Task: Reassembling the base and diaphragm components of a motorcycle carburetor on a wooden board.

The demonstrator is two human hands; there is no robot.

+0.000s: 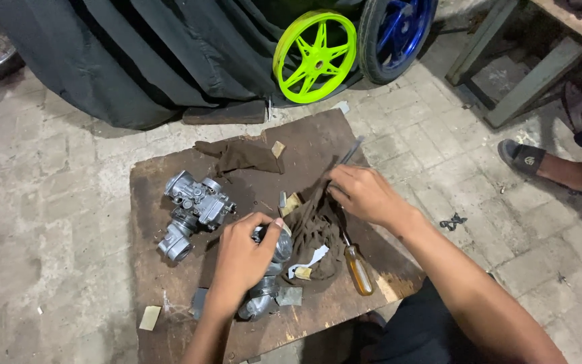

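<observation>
- Clamped over a grey metal carburetor part (pixel 271 269), the left hand (pixel 244 259) holds it down on the wooden board (pixel 170 310).
- Right hand (pixel 365 195) pinches the brown rag (pixel 311 226), which lies just beside that part.
- An amber-handled screwdriver (pixel 358 268) rests by the rag.
- A second carburetor (pixel 193 209) sits at the left, apart from both hands.
- Behind the board stands a lime-green wheel (pixel 314 55).

The wooden board (pixel 170 323) has bare room along its left edge and near corner. Its middle is crowded: a carburetor (pixel 193 209), a brown rag (pixel 311 229), a screwdriver (pixel 355 259) and paper scraps (pixel 291 202) block passage. A second rag (pixel 240 155) bars the far edge.
</observation>
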